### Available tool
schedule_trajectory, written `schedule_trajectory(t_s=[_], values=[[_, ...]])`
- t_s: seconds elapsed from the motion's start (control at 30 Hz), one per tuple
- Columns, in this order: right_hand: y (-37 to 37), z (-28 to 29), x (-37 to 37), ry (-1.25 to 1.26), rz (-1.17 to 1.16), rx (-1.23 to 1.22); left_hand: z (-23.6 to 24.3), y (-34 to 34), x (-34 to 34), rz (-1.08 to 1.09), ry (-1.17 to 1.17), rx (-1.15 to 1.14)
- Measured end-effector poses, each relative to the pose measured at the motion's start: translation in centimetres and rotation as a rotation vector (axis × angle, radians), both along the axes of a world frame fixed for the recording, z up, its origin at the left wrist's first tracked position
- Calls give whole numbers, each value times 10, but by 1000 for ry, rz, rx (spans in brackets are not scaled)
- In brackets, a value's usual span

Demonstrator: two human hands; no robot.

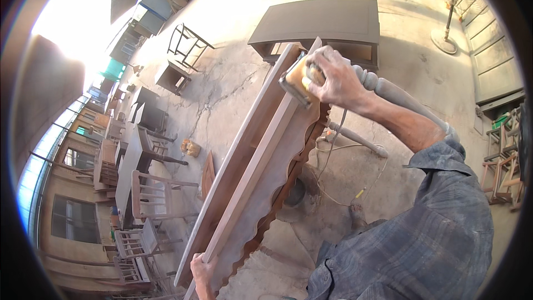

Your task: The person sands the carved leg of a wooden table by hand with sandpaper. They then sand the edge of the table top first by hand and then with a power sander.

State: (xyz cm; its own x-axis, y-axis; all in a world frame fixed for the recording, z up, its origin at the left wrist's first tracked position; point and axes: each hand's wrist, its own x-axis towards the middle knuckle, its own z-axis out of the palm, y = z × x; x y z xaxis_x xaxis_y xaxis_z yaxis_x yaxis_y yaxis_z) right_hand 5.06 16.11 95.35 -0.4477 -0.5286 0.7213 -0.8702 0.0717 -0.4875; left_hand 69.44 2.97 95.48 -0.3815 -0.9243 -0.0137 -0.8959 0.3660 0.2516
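Note:
My right hand (337, 82) is closed round a yellowish power sander (296, 79), which rests against the far end of a long wooden furniture frame (252, 158). The frame runs slantwise in front of me, with parallel rails, a wavy scalloped edge and turned legs (405, 97) sticking out to the right. Down at its near end, my left hand (202, 270) is wrapped round the narrow middle rail. Pale dust coats the wood and my right hand. The sander's pad face is hidden against the wood.
Beyond the frame stands a dark low cabinet (319, 19). A cable (333, 147) lies looped on the floor under the legs. Unfinished chairs (152, 194), tables and cabinets crowd the left side. A black stool frame (187, 47) stands farther off; stacked chairs (502, 172) are at right.

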Motion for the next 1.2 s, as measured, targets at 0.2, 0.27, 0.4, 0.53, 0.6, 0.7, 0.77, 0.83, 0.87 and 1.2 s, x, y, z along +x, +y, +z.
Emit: schedule_trajectory(t_s=[0.2,0.27,0.4,0.53,0.6,0.7,0.77,0.83,0.87,1.2], values=[[-19,16,-128,-105,-130,156,-17,-8,10,-32,-1,13],[-27,26,-96,-28,19,206,-10,-2,32,-46,-25,-1],[-1,41,1,376,332,206,-15,-21,15,-128,-53,-58],[-11,53,132,695,726,197,-14,-10,33,-23,-84,28],[-15,50,186,869,836,175,-17,-4,34,-12,-53,34],[-22,50,250,1094,920,159,-16,-7,28,-38,-21,9],[-31,49,300,1088,1005,195,-17,-9,28,-85,-3,-24],[-33,48,346,1112,1039,194,-21,-11,37,-147,18,-49],[-34,53,366,1130,1055,178,-26,-19,45,-218,62,-52],[-38,66,492,1116,1057,285,15,0,275,8,-273,-13]])
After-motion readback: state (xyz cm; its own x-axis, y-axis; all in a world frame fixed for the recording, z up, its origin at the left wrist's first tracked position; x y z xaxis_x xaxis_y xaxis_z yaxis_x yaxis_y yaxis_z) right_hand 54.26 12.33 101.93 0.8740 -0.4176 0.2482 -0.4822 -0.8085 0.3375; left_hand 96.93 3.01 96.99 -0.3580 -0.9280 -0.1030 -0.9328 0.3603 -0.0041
